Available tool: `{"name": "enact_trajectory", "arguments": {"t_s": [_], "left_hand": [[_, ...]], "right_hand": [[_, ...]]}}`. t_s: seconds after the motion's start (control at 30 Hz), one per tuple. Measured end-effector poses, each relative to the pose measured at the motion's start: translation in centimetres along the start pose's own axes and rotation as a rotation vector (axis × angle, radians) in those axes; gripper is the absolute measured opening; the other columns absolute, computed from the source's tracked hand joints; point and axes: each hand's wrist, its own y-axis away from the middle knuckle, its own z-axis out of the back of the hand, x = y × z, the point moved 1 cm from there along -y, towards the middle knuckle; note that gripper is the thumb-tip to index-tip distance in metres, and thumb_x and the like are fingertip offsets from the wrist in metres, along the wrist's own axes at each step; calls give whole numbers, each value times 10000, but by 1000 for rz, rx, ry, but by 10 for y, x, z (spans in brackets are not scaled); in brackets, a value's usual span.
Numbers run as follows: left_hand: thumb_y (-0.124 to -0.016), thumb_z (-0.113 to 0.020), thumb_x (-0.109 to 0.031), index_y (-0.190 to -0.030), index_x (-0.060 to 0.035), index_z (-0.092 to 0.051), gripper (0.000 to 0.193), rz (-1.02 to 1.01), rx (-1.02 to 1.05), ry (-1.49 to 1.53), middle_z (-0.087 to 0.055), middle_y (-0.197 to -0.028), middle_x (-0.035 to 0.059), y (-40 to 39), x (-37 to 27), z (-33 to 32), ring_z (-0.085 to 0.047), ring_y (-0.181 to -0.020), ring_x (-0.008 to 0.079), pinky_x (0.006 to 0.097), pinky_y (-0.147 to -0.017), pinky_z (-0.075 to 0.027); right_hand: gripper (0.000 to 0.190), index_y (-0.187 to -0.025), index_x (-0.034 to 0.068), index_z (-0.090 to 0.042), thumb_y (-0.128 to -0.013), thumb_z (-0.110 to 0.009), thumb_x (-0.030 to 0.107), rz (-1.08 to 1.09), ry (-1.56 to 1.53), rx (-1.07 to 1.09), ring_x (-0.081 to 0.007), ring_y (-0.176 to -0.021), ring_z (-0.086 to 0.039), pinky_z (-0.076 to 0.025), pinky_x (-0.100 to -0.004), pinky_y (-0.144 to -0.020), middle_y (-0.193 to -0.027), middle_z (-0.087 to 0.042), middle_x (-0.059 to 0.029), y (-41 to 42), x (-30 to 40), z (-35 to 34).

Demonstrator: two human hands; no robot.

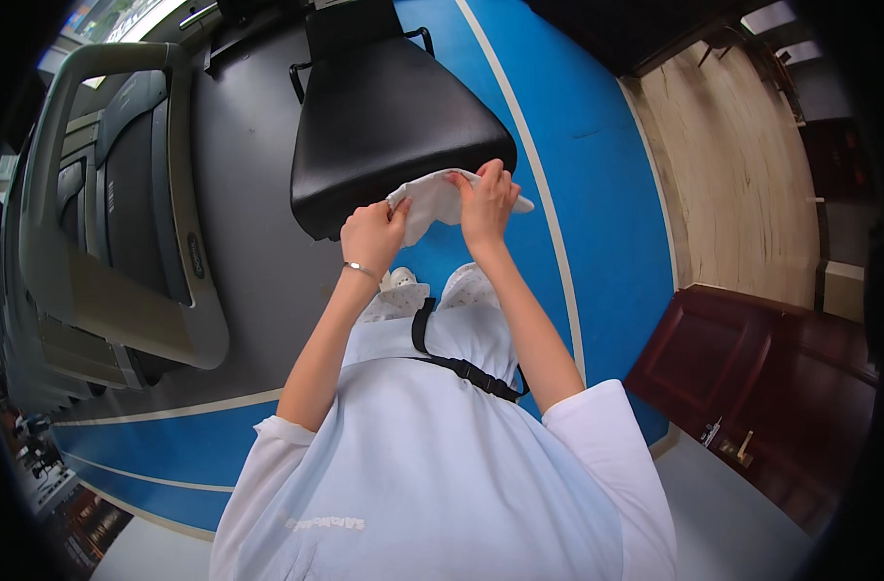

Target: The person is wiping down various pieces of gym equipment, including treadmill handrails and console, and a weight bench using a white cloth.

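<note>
Between my two hands a white cloth is stretched out, hanging in front of the near edge of a black padded bench seat. My left hand pinches its left end between thumb and fingers. Farther right, my right hand grips the upper edge, and a corner of the cloth sticks out past the fingers. Whether the cloth touches the seat, I cannot tell.
Treadmills stand in a row at left on grey flooring. Blue flooring with white lines runs to the right. A dark red wooden door is at lower right. Black handles flank the seat's far end.
</note>
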Motion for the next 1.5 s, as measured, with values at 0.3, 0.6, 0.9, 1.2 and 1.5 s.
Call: {"name": "enact_trajectory", "arguments": {"t_s": [0.3, 0.6, 0.9, 1.2, 1.5], "left_hand": [[-922, -561, -452, -697, -26, -710, 504, -145, 83, -120, -644, -640, 189, 40, 6, -18, -660, -643, 364, 447, -634, -530], [-933, -581, -448, -829, -3, -703, 473, -30, 364, 115, -632, -779, 141, 79, 50, 3, -620, -681, 321, 420, -657, -484], [-967, -637, -349, -843, 21, -685, 393, 19, -200, 609, -536, -637, 16, 12, 37, 80, -471, -583, 87, 273, -528, -381], [-881, -701, -310, -1496, -132, -353, 729, -408, -373, -329, -362, -1527, 165, -17, 42, 35, -275, -1458, 314, 424, -1175, -274], [-896, -669, -299, -1469, -199, -443, 624, -456, -192, -391, -475, -1482, 96, -23, 62, 33, -456, -1360, 277, 395, -1161, -344]], "right_hand": [[406, -927, 36, -542, -884, -691, 411, -1, -52, 279, -310, -870, -601, -374, -417, -874, -835, -632, -127, 39, -48, -9], [448, -982, 48, -720, -752, -761, 430, -34, -42, 1105, -317, -1157, -482, -349, -451, -979, -1167, -584, -143, 110, -100, -4], [365, -1068, 94, -653, -829, -731, 359, 327, -63, 614, -255, -1215, -458, -258, -438, -1078, -1185, -558, -79, -62, 19, 44], [692, -1423, 173, -459, -830, -732, 403, 559, 72, 257, -239, -1427, -329, -206, -467, -1181, -1497, -411, -73, -25, 34, -17], [584, -1410, 178, -504, -861, -697, 141, 641, 93, 382, -241, -1380, -432, -304, -427, -1164, -1462, -491, -88, -33, 9, -2]]}}
